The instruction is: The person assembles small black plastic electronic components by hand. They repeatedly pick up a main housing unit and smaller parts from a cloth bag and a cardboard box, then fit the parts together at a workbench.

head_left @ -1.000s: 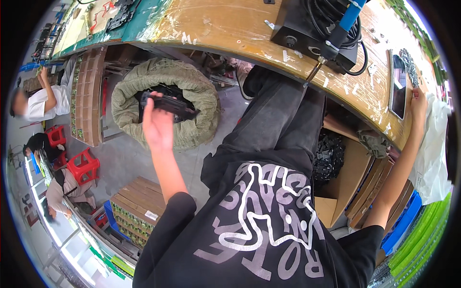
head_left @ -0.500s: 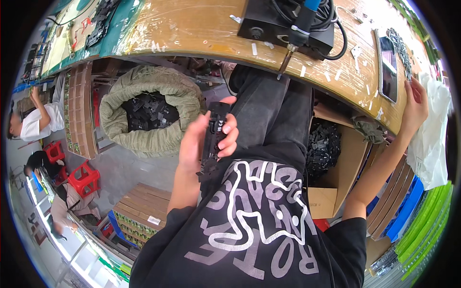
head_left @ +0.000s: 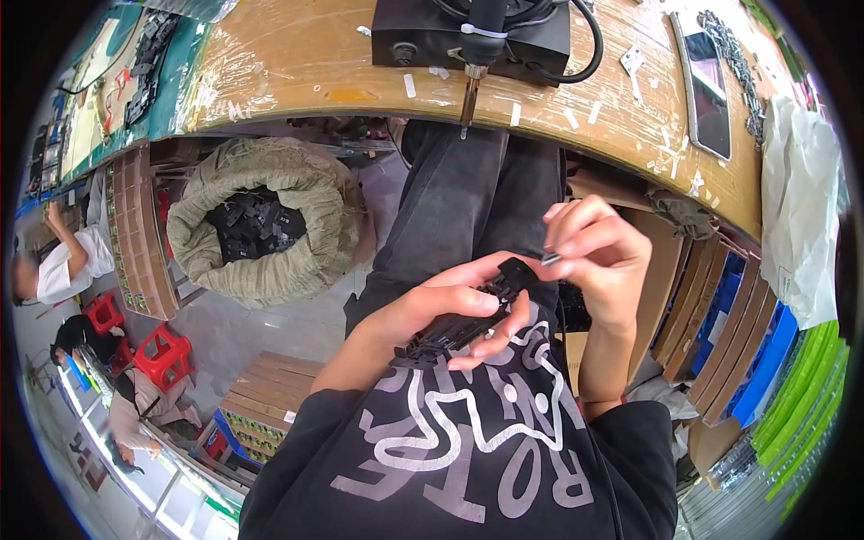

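Note:
In my left hand (head_left: 430, 304) lies a bundle of small black plastic parts (head_left: 450, 335), held over my lap with the fingers wrapped round it. My right hand (head_left: 605, 261) is closed in a pinch on a small shiny metal piece (head_left: 550, 258). That piece is close to the upper end of the black parts; whether it touches them I cannot tell. Its exact kind is too small to make out. A soldering iron (head_left: 472, 76) hangs with its tip down past the bench edge, beyond my hands.
A cloth sack (head_left: 270, 283) of black parts stands at the left on the floor. The bench (head_left: 297, 54) bears a black box (head_left: 531, 58), a phone (head_left: 706, 99) and a heap of small metal pieces (head_left: 733, 63). Cartons (head_left: 715, 333) line the right. Other people sit at far left.
My right hand has come from the bench's right end to the black parts, now pinching a small metal piece. My left hand has moved right and tilted the parts.

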`<control>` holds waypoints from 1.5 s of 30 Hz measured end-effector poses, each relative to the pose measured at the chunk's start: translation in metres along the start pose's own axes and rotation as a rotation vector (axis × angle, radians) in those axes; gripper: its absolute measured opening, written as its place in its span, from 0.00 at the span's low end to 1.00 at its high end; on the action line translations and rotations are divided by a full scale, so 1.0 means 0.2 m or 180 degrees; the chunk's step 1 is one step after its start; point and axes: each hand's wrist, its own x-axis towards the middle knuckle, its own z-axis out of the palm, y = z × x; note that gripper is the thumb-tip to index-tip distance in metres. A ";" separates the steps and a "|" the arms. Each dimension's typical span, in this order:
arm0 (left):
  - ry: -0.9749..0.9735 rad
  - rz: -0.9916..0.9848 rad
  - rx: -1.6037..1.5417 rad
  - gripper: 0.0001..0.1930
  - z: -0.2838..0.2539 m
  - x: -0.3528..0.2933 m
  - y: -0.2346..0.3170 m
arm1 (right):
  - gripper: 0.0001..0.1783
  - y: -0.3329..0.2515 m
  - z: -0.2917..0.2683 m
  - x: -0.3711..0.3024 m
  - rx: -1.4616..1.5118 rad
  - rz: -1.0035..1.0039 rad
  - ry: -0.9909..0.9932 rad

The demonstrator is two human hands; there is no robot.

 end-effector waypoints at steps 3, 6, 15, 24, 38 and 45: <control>0.0140 -0.0055 0.0001 0.29 0.01 0.00 0.00 | 0.11 -0.01 0.06 -0.01 0.0476 0.0325 0.0071; 0.0130 -0.0218 0.0180 0.31 0.00 0.00 0.01 | 0.11 0.01 0.04 -0.03 0.0274 0.0265 -0.0206; -0.0102 -0.0269 0.0206 0.26 -0.01 0.01 0.02 | 0.11 0.01 0.02 -0.04 0.0132 0.0388 -0.0317; -0.0035 -0.0235 0.0727 0.28 -0.06 0.00 0.01 | 0.09 0.02 0.04 -0.07 0.0377 0.0800 -0.0270; 0.0058 -0.0306 0.0260 0.27 -0.19 -0.01 -0.01 | 0.08 0.10 0.01 -0.03 0.0275 0.0293 -0.0806; 0.0530 0.0150 0.0082 0.20 -0.22 0.01 0.02 | 0.05 0.22 0.05 0.01 0.0485 0.0156 -0.0610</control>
